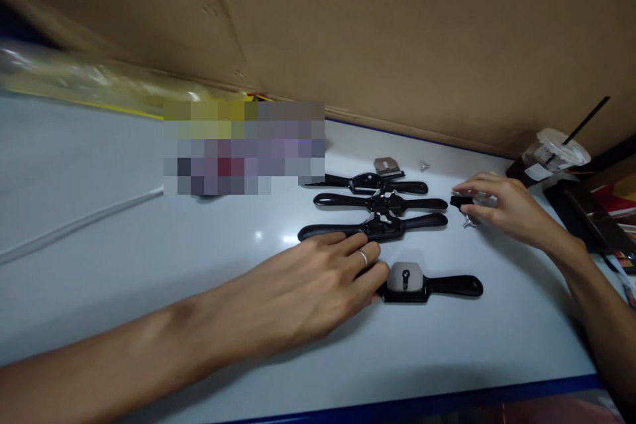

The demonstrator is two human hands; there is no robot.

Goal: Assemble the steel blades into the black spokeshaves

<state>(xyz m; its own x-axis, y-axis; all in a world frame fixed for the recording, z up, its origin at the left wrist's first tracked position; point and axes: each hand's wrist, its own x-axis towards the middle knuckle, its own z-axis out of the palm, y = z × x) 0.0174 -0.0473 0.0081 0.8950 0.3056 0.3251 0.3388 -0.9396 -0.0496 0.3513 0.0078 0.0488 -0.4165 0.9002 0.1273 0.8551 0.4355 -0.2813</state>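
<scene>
My left hand [332, 278], with a ring on one finger, is closed round the left handle of a black spokeshave [454, 286]. A flat metal blade [399, 276] lies on that spokeshave's body, with a dark screw showing through its slot. To the right, my right hand [507, 205] pinches a small black cap piece [462, 201] just above the table. A silver thumbscrew [468, 220] is right below those fingertips. Behind my left hand lie two spokeshaves [424, 220] [338, 200] with silver screws fitted. Farther back is another spokeshave body [415, 187].
A loose blade [386, 165] and a silver thumbscrew [423, 165] lie at the back of the white table [199, 358]. A plastic cup with a straw [551, 152] and a black flat object [586, 212] stand at right. Cardboard [372, 33] rises behind. Part of the left side is pixelated.
</scene>
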